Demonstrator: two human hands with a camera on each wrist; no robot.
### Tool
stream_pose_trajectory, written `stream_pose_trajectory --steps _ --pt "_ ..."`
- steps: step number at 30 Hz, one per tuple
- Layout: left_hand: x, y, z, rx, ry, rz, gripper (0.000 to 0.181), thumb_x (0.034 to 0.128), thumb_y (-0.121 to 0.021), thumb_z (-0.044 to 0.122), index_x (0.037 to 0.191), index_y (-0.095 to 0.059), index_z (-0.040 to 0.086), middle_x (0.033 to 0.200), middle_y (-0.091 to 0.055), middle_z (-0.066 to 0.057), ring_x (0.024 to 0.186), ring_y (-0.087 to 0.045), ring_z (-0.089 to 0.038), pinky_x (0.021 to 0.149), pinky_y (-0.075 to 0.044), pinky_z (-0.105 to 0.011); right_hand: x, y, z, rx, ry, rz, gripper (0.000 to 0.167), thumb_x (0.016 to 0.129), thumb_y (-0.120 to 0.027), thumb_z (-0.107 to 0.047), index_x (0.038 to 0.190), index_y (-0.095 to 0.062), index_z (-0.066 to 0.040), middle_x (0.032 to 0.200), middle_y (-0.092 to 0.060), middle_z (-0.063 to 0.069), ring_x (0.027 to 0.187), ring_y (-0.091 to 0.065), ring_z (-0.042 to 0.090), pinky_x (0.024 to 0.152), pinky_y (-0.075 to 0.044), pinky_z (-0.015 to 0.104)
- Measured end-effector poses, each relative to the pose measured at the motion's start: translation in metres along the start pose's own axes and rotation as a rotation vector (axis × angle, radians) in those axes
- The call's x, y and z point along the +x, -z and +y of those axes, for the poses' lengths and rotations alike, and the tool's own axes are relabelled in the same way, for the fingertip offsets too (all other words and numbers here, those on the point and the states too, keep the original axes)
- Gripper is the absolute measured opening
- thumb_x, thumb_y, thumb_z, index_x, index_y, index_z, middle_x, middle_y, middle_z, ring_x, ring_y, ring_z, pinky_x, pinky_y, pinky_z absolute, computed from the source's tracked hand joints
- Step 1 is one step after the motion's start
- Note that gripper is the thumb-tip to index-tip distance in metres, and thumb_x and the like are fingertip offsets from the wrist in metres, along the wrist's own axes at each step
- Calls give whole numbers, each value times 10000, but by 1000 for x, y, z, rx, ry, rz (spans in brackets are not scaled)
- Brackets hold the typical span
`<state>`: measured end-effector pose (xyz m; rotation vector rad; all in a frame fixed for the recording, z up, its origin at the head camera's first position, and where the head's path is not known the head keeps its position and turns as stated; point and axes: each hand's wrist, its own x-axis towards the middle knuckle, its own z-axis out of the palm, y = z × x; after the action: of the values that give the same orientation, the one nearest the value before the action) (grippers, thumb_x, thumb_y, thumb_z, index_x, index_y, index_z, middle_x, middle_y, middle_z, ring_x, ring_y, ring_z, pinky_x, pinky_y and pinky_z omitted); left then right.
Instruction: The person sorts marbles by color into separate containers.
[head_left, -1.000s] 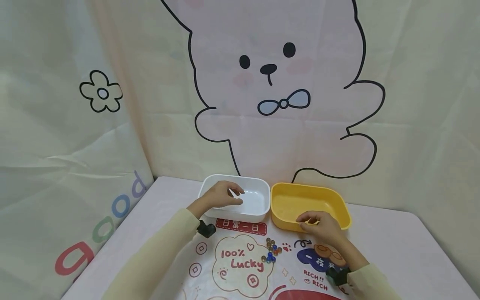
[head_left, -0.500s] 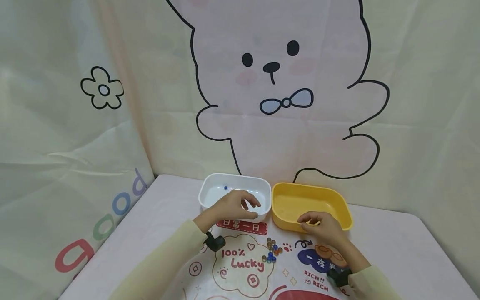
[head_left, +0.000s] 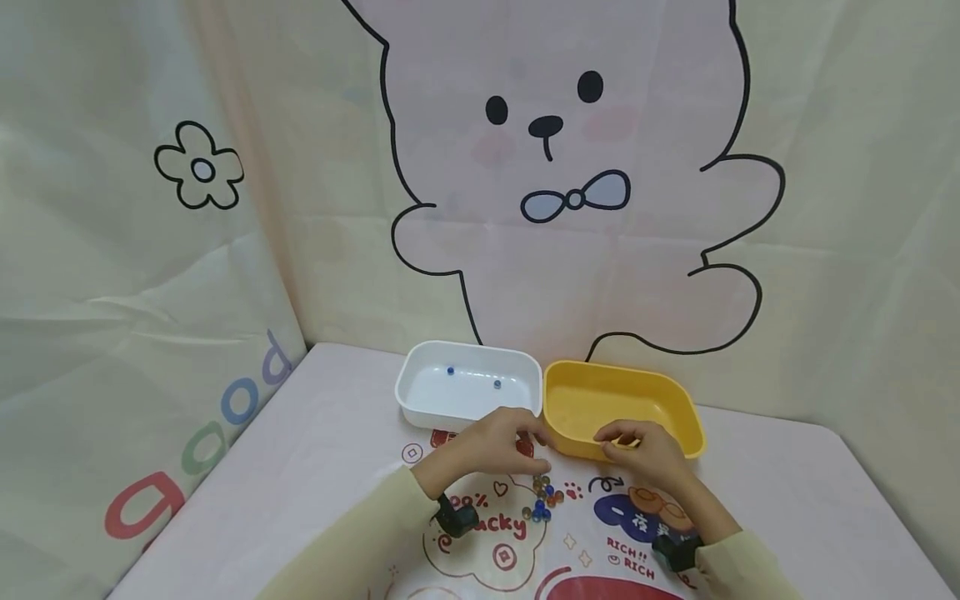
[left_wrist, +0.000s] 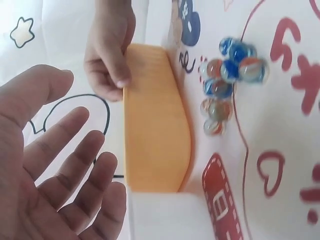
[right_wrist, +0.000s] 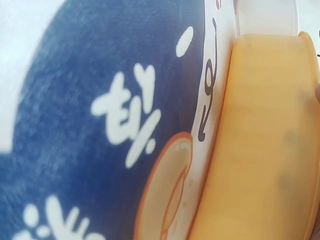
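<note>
My left hand [head_left: 498,446] hovers just above and left of a cluster of glass marbles [head_left: 538,510], its fingers spread and bent, holding nothing. In the left wrist view the fingers [left_wrist: 75,170] are plainly apart from the marbles [left_wrist: 230,72], which are blue, orange and clear. My right hand [head_left: 648,457] pinches the near rim of a yellow plastic tub [head_left: 678,408], thumb outside; its other fingers are partly hidden. Left of it stands a white plastic tub [head_left: 431,414]. On its floor lie two blue marbles, one toward the left [head_left: 450,371] and another marble [head_left: 497,384] further right.
Both tubs stand side by side at the table's far edge, against a cloth backdrop [head_left: 825,317] printed with a bear. A printed mat [head_left: 487,567] covers the front of the table [head_left: 337,387]. Dark cameras are strapped to both wrists.
My left hand has come out from over the white tub, toward me and right to the marble cluster. Two blue marbles now show inside that tub. My right hand has stayed on the yellow rim.
</note>
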<state>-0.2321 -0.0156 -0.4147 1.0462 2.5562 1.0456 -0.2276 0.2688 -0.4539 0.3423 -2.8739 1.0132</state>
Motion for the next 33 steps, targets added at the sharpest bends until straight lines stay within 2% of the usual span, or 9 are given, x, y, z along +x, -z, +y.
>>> stream_pose_trajectory --steps 4,8,14,17,22,28,33 --pt "1 -12 1 -15 -10 -39 223 839 -731 330 1034 -714 223 1007 -646 105 933 -588 -104 775 -481 -156 0 0 -1 0 7 -1 53 855 -716 -351 903 -727 -330 951 -698 -109 879 -569 132 789 -479 297" --pt "5 -23 -1 -12 -15 -76 183 828 -742 316 987 -727 227 971 -643 151 957 -588 -47 798 -486 -164 -1 0 -1 4 3 0 57 855 -718 -343 907 -730 -324 962 -703 -101 884 -572 135 794 -478 311" --pt "9 -37 -5 21 28 -90 138 801 -769 326 914 -733 255 948 -587 158 919 -551 -14 791 -480 -158 0 0 -1 4 -1 -2 71 853 -720 -342 917 -732 -314 969 -704 -96 886 -573 135 796 -482 304" --pt "8 -40 -7 -3 67 -97 123 805 -767 314 905 -728 254 948 -564 132 880 -549 -18 749 -473 -142 0 -1 -1 1 0 -4 73 854 -719 -346 919 -731 -317 961 -701 -103 887 -570 134 795 -480 300" --pt "9 -43 -10 -32 82 -101 113 812 -766 304 901 -722 248 938 -571 128 865 -560 -2 755 -473 -140 0 0 0 -1 5 2 71 853 -718 -350 919 -729 -325 954 -699 -111 890 -569 134 794 -480 303" --pt "9 -46 -16 -7 104 -108 69 823 -755 272 881 -726 249 927 -557 146 852 -543 45 805 -461 -156 0 -1 -1 1 3 5 62 851 -722 -345 910 -729 -327 954 -700 -109 884 -570 133 794 -480 302" --pt "9 -49 -18 13 142 -110 62 827 -751 273 880 -721 278 933 -567 165 823 -528 35 794 -463 -173 -1 -1 -1 5 -3 7 60 848 -725 -339 906 -731 -323 947 -698 -106 885 -566 138 796 -475 312"
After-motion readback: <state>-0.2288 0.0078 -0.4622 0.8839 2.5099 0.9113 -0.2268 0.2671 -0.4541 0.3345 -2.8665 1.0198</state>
